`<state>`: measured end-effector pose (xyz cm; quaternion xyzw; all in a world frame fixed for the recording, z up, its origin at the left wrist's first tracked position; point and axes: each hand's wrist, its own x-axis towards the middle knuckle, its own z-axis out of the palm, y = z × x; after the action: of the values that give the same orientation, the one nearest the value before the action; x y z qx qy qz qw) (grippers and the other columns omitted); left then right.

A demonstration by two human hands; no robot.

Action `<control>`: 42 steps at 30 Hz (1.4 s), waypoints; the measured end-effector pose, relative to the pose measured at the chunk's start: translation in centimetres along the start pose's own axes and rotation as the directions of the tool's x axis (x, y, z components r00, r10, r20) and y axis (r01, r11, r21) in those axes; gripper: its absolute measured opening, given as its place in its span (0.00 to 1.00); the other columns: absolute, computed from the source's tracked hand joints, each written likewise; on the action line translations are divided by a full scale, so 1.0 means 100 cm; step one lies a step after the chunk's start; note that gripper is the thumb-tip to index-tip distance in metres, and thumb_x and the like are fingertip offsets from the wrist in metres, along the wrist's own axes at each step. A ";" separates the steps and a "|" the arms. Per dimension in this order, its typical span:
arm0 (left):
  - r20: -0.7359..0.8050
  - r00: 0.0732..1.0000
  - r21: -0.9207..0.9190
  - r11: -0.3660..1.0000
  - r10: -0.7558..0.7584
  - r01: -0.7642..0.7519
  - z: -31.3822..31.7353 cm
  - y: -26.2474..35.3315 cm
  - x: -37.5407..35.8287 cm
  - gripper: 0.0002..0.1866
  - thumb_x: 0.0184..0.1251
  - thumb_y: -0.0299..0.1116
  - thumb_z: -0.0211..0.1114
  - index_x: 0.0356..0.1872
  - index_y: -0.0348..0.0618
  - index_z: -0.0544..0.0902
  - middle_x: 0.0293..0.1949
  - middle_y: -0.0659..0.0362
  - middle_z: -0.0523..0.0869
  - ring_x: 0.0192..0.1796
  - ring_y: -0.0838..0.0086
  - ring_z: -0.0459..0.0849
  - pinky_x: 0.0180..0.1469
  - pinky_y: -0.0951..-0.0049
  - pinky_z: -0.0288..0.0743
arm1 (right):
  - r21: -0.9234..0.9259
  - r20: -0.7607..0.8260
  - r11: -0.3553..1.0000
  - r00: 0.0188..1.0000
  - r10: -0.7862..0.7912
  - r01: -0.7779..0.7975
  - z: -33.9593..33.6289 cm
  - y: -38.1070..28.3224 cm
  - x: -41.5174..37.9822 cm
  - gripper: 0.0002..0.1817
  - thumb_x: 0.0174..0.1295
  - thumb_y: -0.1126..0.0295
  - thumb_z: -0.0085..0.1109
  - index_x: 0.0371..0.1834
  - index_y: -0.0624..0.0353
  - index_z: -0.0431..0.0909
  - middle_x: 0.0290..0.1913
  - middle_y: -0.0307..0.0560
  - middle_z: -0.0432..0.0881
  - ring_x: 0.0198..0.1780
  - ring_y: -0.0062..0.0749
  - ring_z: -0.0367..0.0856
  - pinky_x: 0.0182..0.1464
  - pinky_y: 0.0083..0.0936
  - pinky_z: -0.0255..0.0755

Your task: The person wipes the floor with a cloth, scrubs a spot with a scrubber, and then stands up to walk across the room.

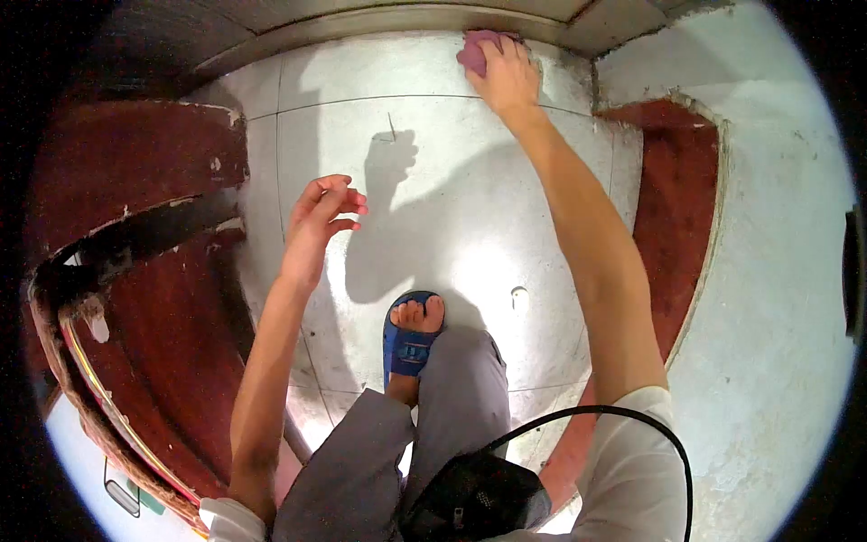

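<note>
At the bottom edge, a black bag [474, 501] is cut off by the frame, and the grey trousers [461, 388] are partly covered by it. A black cable [623, 409] is looped across the right sleeve [637, 461]. One blue sandal [408, 348] is seen on a bare foot; the other foot is hidden. Farther on, a small whitish spot [519, 298] is lit on the pale floor [470, 226], but what it is cannot be made out. The left hand [327, 210] is held over the floor, its fingers loosely bent and parted from the thumb, and a shadow [388, 172] is cast beside it. A thin dark line near that shadow cannot be identified. The way is narrowed by dark red woodwork [163, 352] on the left and by a red panel [682, 199] and pale wall [786, 235] on the right. At the far edge, a pink cloth [472, 60] is gripped by the right hand [508, 77]; it is partly covered by the fingers, just beside the foot of a brownish panel [397, 16], whose top is cut off
</note>
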<state>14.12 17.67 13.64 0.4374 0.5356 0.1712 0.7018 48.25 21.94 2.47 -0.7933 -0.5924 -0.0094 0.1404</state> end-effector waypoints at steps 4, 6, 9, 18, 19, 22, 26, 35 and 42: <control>0.007 1.000 0.015 1.000 0.000 0.000 0.001 0.001 0.001 0.17 0.78 0.45 0.58 0.55 0.43 0.76 0.43 0.57 0.86 0.46 0.70 0.85 0.49 0.69 0.77 | -0.132 -0.048 0.986 0.993 -0.105 0.097 0.002 0.016 0.000 0.26 0.56 0.51 0.70 0.56 0.48 0.79 0.53 0.50 0.78 0.56 0.49 0.78 0.52 0.51 0.77; 0.010 1.000 0.006 1.000 0.001 -0.001 -0.002 -0.001 -0.001 0.17 0.78 0.44 0.58 0.55 0.43 0.77 0.42 0.57 0.86 0.46 0.71 0.85 0.49 0.69 0.77 | -0.118 -0.037 0.990 0.996 -0.076 0.071 -0.003 0.024 -0.003 0.25 0.57 0.51 0.68 0.56 0.48 0.79 0.54 0.51 0.79 0.54 0.50 0.80 0.48 0.50 0.79; -0.016 1.000 0.004 1.000 0.003 -0.003 -0.007 0.000 -0.009 0.16 0.78 0.44 0.58 0.54 0.43 0.77 0.42 0.58 0.86 0.46 0.71 0.85 0.49 0.69 0.77 | -0.158 0.103 0.985 0.991 0.085 -0.068 -0.017 0.033 -0.005 0.27 0.62 0.52 0.63 0.63 0.48 0.75 0.64 0.54 0.76 0.60 0.53 0.78 0.54 0.52 0.78; -0.111 0.994 -0.027 1.000 -0.002 -0.002 -0.020 -0.011 -0.032 0.17 0.78 0.45 0.59 0.54 0.43 0.78 0.42 0.59 0.87 0.47 0.71 0.86 0.50 0.69 0.77 | -0.370 0.202 0.900 0.926 0.320 -0.231 -0.031 0.102 0.001 0.28 0.67 0.50 0.54 0.62 0.61 0.75 0.54 0.67 0.80 0.55 0.63 0.82 0.53 0.56 0.78; -0.119 0.993 -0.006 1.000 0.004 -0.005 -0.019 -0.011 -0.032 0.17 0.78 0.45 0.59 0.54 0.43 0.79 0.42 0.59 0.87 0.47 0.71 0.86 0.50 0.69 0.77 | -0.437 0.140 0.872 0.940 0.310 -0.222 -0.023 0.094 0.008 0.26 0.65 0.54 0.56 0.57 0.65 0.78 0.55 0.69 0.79 0.58 0.68 0.79 0.53 0.56 0.78; -0.114 0.993 0.035 0.999 0.018 -0.014 -0.017 -0.008 -0.034 0.17 0.78 0.46 0.59 0.54 0.43 0.79 0.42 0.59 0.87 0.47 0.71 0.85 0.50 0.69 0.77 | -0.599 0.242 0.799 0.938 0.250 -0.058 -0.023 0.089 0.016 0.27 0.64 0.52 0.57 0.58 0.62 0.79 0.63 0.65 0.76 0.62 0.68 0.75 0.49 0.60 0.79; -0.099 0.995 0.051 0.999 0.024 -0.019 -0.009 -0.002 -0.037 0.18 0.77 0.47 0.60 0.54 0.43 0.79 0.42 0.60 0.86 0.46 0.72 0.85 0.50 0.70 0.77 | -0.342 0.141 0.912 0.948 0.287 -0.225 -0.028 0.105 0.006 0.29 0.56 0.53 0.63 0.57 0.62 0.80 0.64 0.66 0.75 0.65 0.67 0.73 0.54 0.58 0.78; -0.056 0.997 0.043 0.998 0.050 -0.047 0.019 0.007 -0.028 0.14 0.78 0.43 0.58 0.53 0.44 0.79 0.41 0.60 0.87 0.46 0.72 0.85 0.50 0.69 0.77 | 0.254 0.042 0.966 0.998 -0.053 0.040 -0.017 0.046 -0.003 0.26 0.46 0.62 0.68 0.53 0.50 0.83 0.58 0.53 0.82 0.61 0.53 0.79 0.59 0.45 0.78; 0.038 0.998 0.080 0.995 0.054 -0.057 0.039 0.011 -0.021 0.13 0.78 0.42 0.59 0.52 0.45 0.79 0.41 0.60 0.87 0.45 0.73 0.85 0.50 0.70 0.77 | -0.310 0.241 0.947 0.970 -0.004 0.081 -0.015 0.034 0.004 0.39 0.47 0.67 0.73 0.67 0.53 0.72 0.60 0.53 0.76 0.63 0.49 0.76 0.55 0.47 0.80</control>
<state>17.14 15.09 15.97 0.4831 0.5172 0.1610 0.6879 51.79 21.09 3.22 -0.7879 -0.6126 -0.0128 -0.0612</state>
